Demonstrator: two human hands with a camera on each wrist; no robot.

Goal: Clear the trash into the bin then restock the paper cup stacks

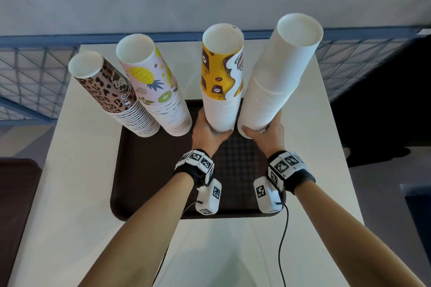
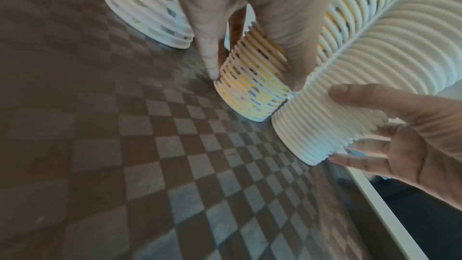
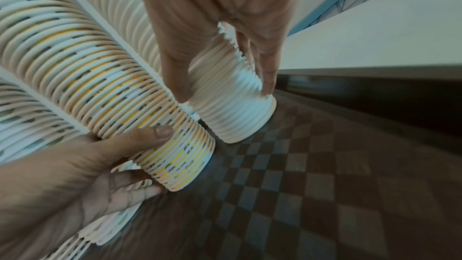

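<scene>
Four upside-down paper cup stacks stand along the back of a brown checkered tray [image 1: 144, 170]. From the left they are a leopard-print stack [image 1: 105, 91], a pineapple-print stack [image 1: 154, 81], a yellow coffee-print stack [image 1: 221, 72] and a plain white stack [image 1: 279, 72]. My left hand [image 1: 207, 133] grips the yellow stack [image 2: 252, 98] near its bottom, thumb on one side and fingers on the other. My right hand [image 1: 263, 130] grips the bottom of the white stack [image 3: 237, 118] the same way. Both held stacks stand side by side, their lowest rims at the tray surface.
The tray lies on a white table [image 1: 77, 193]. A blue wire-mesh fence [image 1: 35, 72] runs behind the table. Another brown tray [image 1: 14, 193] shows at the left edge. A black cable [image 1: 283, 240] hangs from my right wrist.
</scene>
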